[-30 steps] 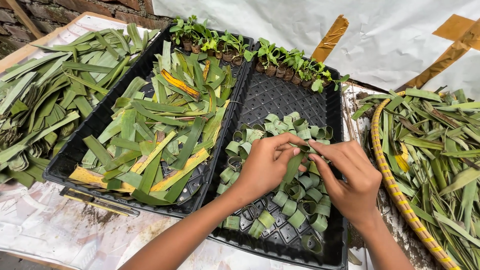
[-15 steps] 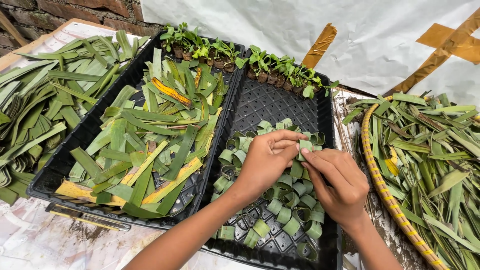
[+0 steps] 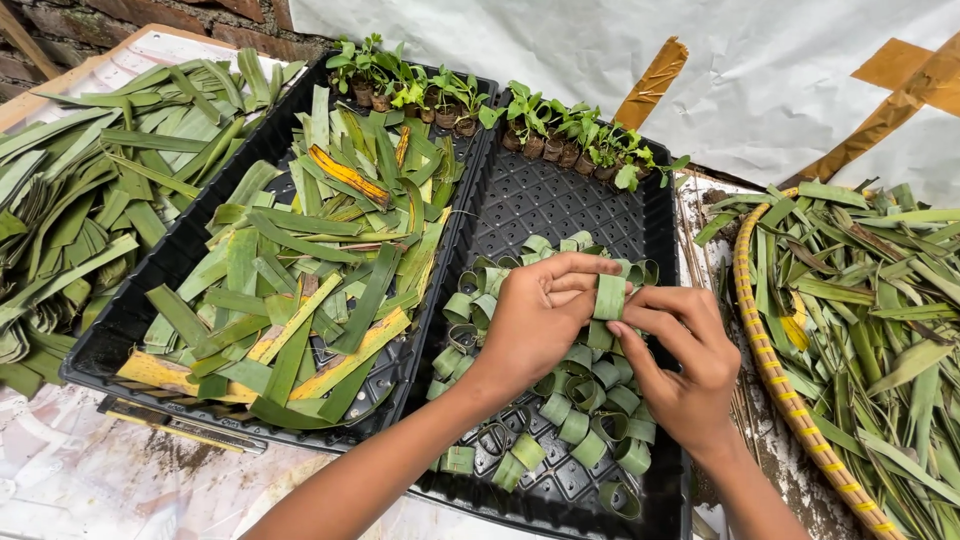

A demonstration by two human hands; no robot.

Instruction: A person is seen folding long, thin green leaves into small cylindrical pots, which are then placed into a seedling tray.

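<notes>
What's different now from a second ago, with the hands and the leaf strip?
Both hands have lifted a little over the right tray. The left hand and right hand now hold the leaf strip upright between their fingertips, where before they were bent down among the leaf rings. The trays, cut leaves and seedlings look unmoved.

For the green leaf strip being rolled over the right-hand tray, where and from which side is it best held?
Best held by its flat faces, probably from above and the sides, as both hands do now. The leaf strip stands upright, curled into a loop; the left hand pinches its top edge, and the right hand presses its lower side. A grip on the thin edges would likely let the curl spring open.
</notes>
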